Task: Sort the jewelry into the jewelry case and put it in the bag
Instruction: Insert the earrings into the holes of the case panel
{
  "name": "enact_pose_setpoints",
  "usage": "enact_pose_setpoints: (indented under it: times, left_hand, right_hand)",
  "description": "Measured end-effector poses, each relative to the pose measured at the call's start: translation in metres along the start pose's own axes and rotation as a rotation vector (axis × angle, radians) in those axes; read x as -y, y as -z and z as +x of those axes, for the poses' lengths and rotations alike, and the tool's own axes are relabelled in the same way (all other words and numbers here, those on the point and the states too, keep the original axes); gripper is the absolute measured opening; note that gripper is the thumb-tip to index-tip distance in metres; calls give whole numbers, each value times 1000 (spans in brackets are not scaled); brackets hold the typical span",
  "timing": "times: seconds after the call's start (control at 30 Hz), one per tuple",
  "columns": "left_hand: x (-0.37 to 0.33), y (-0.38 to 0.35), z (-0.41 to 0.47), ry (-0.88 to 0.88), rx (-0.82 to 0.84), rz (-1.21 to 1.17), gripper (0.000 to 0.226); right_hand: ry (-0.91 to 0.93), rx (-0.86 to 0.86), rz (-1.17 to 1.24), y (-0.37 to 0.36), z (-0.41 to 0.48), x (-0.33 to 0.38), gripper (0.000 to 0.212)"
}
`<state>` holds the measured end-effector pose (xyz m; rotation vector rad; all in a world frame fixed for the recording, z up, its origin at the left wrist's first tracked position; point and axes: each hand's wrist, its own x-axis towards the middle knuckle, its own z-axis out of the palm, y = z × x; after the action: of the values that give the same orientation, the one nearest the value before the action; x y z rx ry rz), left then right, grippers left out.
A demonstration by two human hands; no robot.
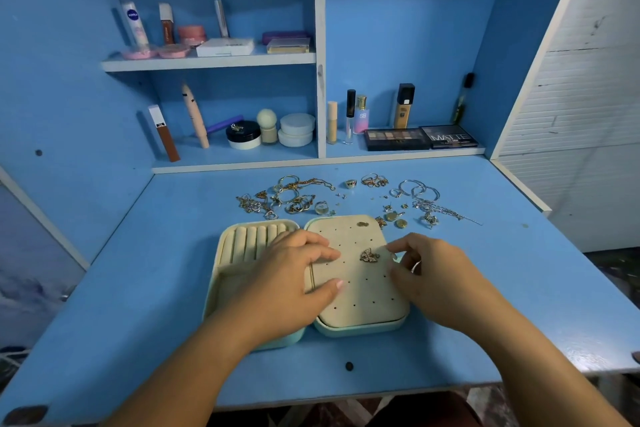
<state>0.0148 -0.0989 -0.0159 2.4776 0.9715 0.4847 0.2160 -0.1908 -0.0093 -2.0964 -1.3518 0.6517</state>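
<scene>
The case (pixel 363 329) is lying open near the middle of the desk (pixel 138 288), with ring rolls (pixel 249 239) in its left half and a holed panel (pixel 360 291) in its right. The left hand (pixel 294 274) is resting across the middle of the case, fingers spread and fairly straight, fingertips and thumb pressing on the panel's left edge. The right hand (pixel 429 274) is hovering at the panel's right edge with fingers curled; I cannot tell whether they are pinching anything. A butterfly earring (pixel 370 255) is sitting on the panel between the hands, and a small gold piece (pixel 362 224) is sitting near its far edge. Loose jewelry (pixel 291 196) is lying scattered just beyond the case. Cosmetics (pixel 242 135) are standing on the far shelves.
</scene>
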Motion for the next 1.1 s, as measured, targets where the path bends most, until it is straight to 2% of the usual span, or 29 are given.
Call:
enact_pose_setpoints:
  times: [0.1, 0.2, 0.27, 0.43, 0.63, 0.77, 0.97, 1.1]
  left_hand:
    - [10, 11, 6, 41, -32, -13, 34]
    - [23, 21, 15, 85, -83, 167, 46]
    - [26, 23, 19, 120, -65, 206, 54]
    - [31, 13, 17, 115, -105, 251, 68]
    - [34, 8, 17, 118, -150, 245, 64]
    - [37, 6, 16, 111, -163, 246, 63]
    - [42, 4, 17, 88, -190, 234, 59]
    - [42, 4, 17, 88, -199, 216, 58]
  right_hand:
    - [30, -36, -64, 9, 11, -5, 20]
    - [80, -125, -139, 21, 34, -11, 22]
    - [91, -167, -199, 28, 54, -15, 25]
    - [163, -126, -319, 37, 91, -22, 24]
    - [326, -14, -424, 29, 102, -11, 20]
    - [359, 27, -481, 21, 104, -10, 20]
    - [404, -48, -422, 16, 107, -17, 13]
    - [423, -37, -424, 17, 108, -19, 12]
